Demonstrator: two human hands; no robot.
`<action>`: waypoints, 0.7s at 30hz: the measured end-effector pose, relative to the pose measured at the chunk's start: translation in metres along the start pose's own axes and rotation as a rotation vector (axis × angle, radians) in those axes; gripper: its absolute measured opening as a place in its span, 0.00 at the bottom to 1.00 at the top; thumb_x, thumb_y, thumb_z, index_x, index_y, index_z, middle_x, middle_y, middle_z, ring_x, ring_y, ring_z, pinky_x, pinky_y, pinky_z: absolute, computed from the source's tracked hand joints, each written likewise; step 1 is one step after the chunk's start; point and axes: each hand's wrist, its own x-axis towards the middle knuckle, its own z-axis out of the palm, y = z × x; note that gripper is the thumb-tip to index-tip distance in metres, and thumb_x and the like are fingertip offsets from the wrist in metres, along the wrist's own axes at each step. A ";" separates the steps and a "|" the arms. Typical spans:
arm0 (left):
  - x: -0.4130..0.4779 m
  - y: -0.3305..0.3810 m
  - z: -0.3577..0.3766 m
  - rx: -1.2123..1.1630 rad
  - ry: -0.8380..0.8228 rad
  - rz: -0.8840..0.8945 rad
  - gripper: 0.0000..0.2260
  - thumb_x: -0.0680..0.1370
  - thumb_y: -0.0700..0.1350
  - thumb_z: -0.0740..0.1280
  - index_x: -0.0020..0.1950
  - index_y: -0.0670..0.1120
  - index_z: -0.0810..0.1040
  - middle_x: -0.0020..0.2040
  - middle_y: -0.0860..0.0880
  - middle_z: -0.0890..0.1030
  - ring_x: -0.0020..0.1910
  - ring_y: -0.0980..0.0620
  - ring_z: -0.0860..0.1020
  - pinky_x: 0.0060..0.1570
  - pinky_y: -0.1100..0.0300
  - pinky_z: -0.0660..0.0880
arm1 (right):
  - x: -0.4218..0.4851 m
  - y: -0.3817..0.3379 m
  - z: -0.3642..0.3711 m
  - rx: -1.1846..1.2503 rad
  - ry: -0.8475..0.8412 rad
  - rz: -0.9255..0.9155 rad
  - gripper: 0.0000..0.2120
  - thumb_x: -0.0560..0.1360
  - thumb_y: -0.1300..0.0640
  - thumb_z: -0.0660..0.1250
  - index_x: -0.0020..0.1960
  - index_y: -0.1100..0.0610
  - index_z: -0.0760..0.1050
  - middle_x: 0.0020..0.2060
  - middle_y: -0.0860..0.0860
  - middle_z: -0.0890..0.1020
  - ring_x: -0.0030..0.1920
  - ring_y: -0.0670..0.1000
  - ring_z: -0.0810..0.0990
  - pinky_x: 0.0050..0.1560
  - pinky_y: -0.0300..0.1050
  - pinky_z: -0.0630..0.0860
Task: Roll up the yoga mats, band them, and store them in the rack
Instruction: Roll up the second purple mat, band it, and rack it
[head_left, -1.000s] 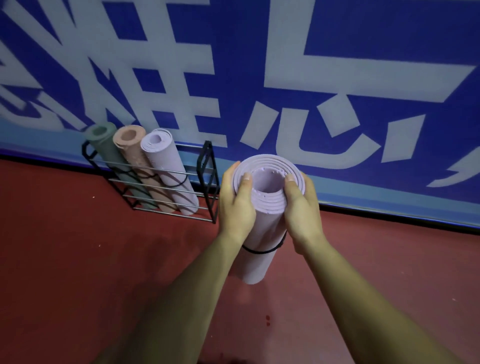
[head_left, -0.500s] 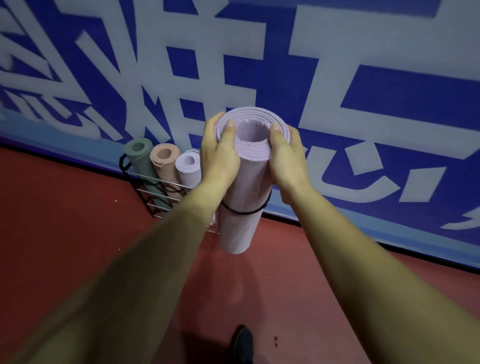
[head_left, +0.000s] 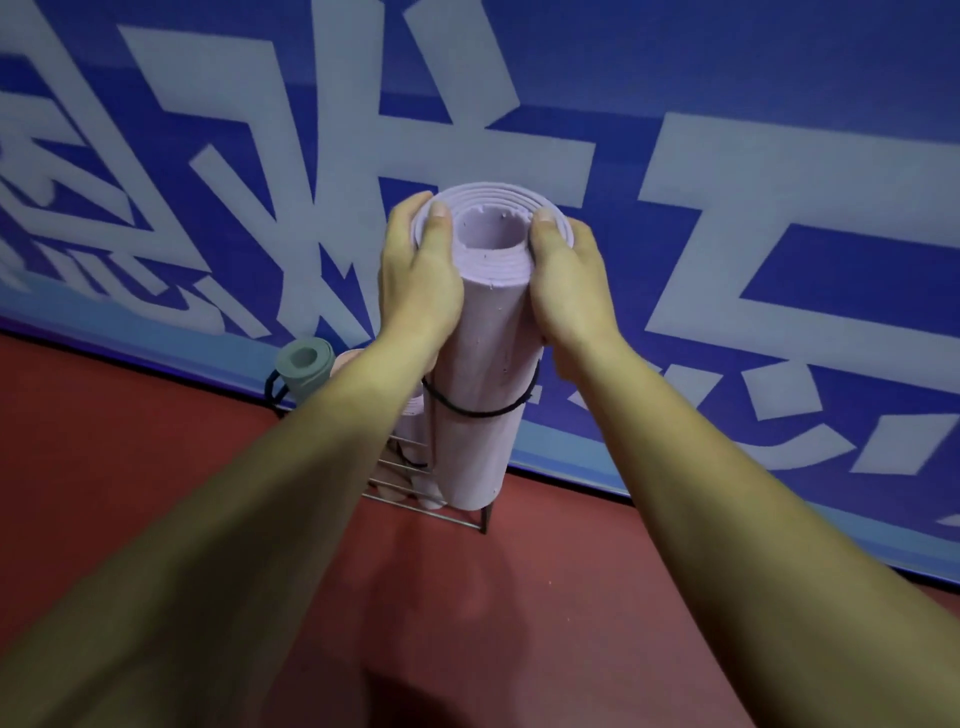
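Above the right end of the wire rack (head_left: 447, 518), a lilac rolled mat (head_left: 483, 353) is held nearly upright by both hands. Its foam is matt and finely pitted, and it is wound into a thick cylinder whose upper end shows a spiral of layers around a hollow core. The left hand (head_left: 415, 275) is curled round the roll's left side, with the thumb laid over the end rim. The right hand (head_left: 566, 280) is wrapped round the right side in the same way, its thumb also pressed on the rim. Below the hands, a thin black band (head_left: 478, 413) is looped round the roll's middle and sits slightly slack.

The roll's lower end is seen over the rack's right corner; whether it touches the bars cannot be told. The rack is made of slim metal rods with a dark frame. At its left end a grey-green rolled mat (head_left: 304, 364) is leaned, tube end up. Further pale rolls beside it are mostly hidden by the left forearm. Under the rack a smooth red floor (head_left: 130, 493) is spread, and behind it a blue banner wall (head_left: 779, 78) with large pale angular characters is seen.
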 end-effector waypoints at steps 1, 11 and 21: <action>0.009 0.006 -0.002 0.005 -0.017 0.007 0.13 0.85 0.54 0.58 0.68 0.56 0.73 0.53 0.63 0.75 0.50 0.66 0.74 0.41 0.76 0.67 | 0.004 -0.006 0.005 0.008 0.013 -0.007 0.10 0.83 0.45 0.58 0.54 0.44 0.77 0.49 0.38 0.82 0.53 0.42 0.80 0.59 0.51 0.79; 0.080 0.006 -0.016 -0.049 -0.186 0.067 0.15 0.84 0.54 0.59 0.69 0.55 0.74 0.62 0.56 0.78 0.60 0.55 0.76 0.57 0.62 0.73 | 0.034 -0.019 0.056 0.011 0.225 0.005 0.17 0.82 0.45 0.57 0.66 0.49 0.75 0.57 0.41 0.81 0.57 0.43 0.80 0.63 0.51 0.78; 0.126 -0.003 -0.029 -0.167 -0.233 0.050 0.15 0.84 0.54 0.59 0.68 0.55 0.75 0.62 0.56 0.79 0.61 0.54 0.76 0.57 0.62 0.72 | 0.058 -0.035 0.095 -0.057 0.317 0.026 0.14 0.81 0.44 0.58 0.64 0.46 0.74 0.56 0.39 0.80 0.59 0.44 0.79 0.65 0.54 0.76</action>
